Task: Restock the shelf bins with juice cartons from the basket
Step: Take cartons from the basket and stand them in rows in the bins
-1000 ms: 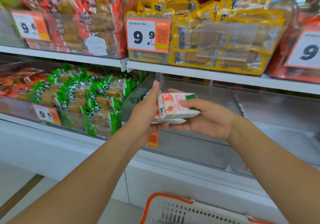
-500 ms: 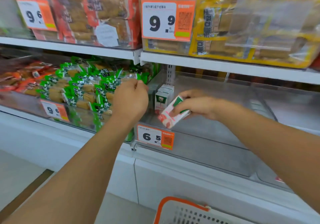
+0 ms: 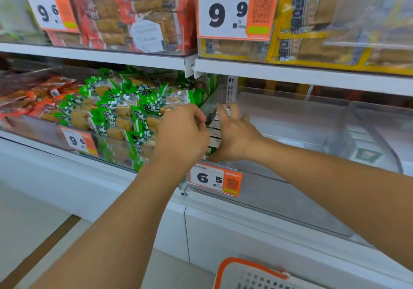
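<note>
**A:** Hands first, what are they doing?

**B:** Both hands are reaching into the clear shelf bin on the lower shelf, at its left end. The right hand has its fingers spread and straight, laid against the right side of the juice cartons, so pressing rather than gripping. The left hand is on the other side of them with its fingers curled in, knuckles toward the camera. Can't tell if it's actually pinching a carton or just clenched, its own back hides that.

**A:** So where are the cartons exactly?

**B:** Tucked in the bin's left front corner, in a row running toward the back, right against the bin's left wall. Only a sliver of white and green shows between the two hands. It's pretty blurry there.

**A:** And around that?

**B:** An orange 6.5 price tag hangs on the bin's front edge just below the hands. In the next bin to the left are green snack packs, with red-orange ones further left. The upper shelf has red packs and yellow packs behind a 9.9 price tag. The orange-rimmed basket sits at the bottom edge of the view, below the shelf.
</note>
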